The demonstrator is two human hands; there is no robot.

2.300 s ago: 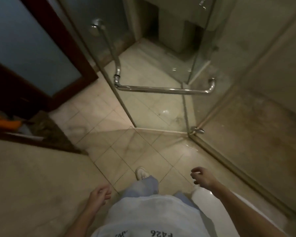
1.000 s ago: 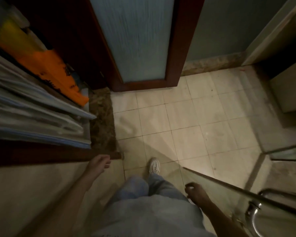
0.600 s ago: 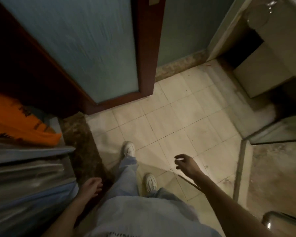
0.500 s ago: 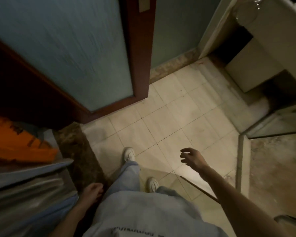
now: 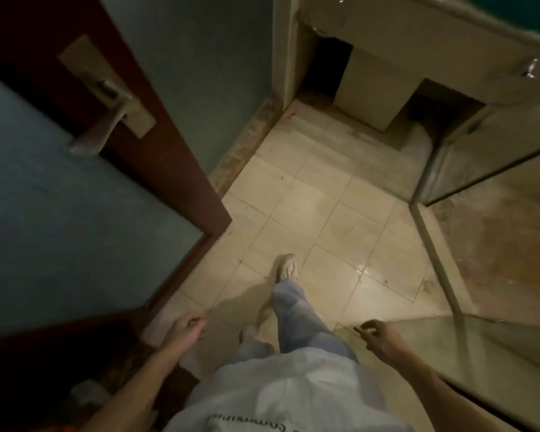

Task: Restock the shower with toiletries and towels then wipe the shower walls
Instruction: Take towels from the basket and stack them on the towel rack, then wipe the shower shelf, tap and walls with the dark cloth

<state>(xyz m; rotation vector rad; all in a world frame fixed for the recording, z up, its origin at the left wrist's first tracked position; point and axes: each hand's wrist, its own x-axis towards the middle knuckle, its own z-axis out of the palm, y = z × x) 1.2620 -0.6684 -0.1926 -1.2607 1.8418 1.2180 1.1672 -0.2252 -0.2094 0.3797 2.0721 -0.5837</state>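
Shower: I see its glass wall [image 5: 496, 169] at right, and its glass door [image 5: 468, 353] juts in at lower right.
Right hand [image 5: 378, 336]: arm held low, fingers loosely curled and empty, just beside the glass door's near edge. I cannot tell if they touch.
Left hand [image 5: 187, 327]: down by the hip, fingers loosely curled, holding nothing.
Surroundings: wooden door [image 5: 75, 198] with handle [image 5: 106, 113] at left, tiled floor [image 5: 325, 213] between.

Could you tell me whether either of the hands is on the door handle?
No, the left hand and right hand hang low at the person's sides, well apart from the door handle.
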